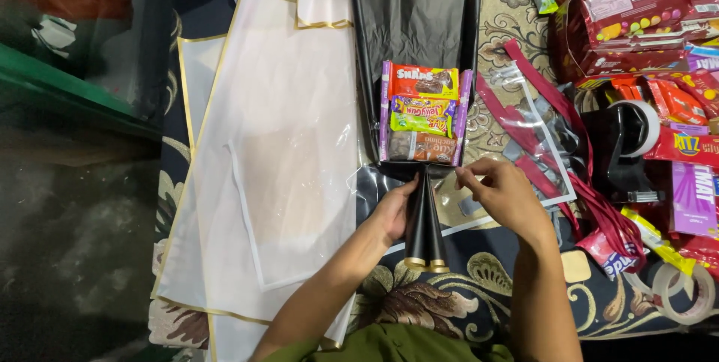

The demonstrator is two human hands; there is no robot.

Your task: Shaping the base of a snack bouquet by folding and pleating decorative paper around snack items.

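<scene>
A snack bouquet lies on the patterned cloth: several snack packets (422, 111) stacked on black wrapping paper (414, 21) with gold edging, gathered below into a narrow black cone handle (424, 231). My left hand (392, 208) grips the cone from the left side. To the right of the bouquet's base, my right hand (500, 191) pinches something small and hard to make out between its fingertips, close to the lower right corner of the packets.
Translucent white wrapping sheets (288, 137) with gold edges lie to the left. Clear film and dark red ribbon (535, 119) lie right of the bouquet. A black tape dispenser (625, 145), tape rolls (685, 291) and many snack packets (644, 17) crowd the right side.
</scene>
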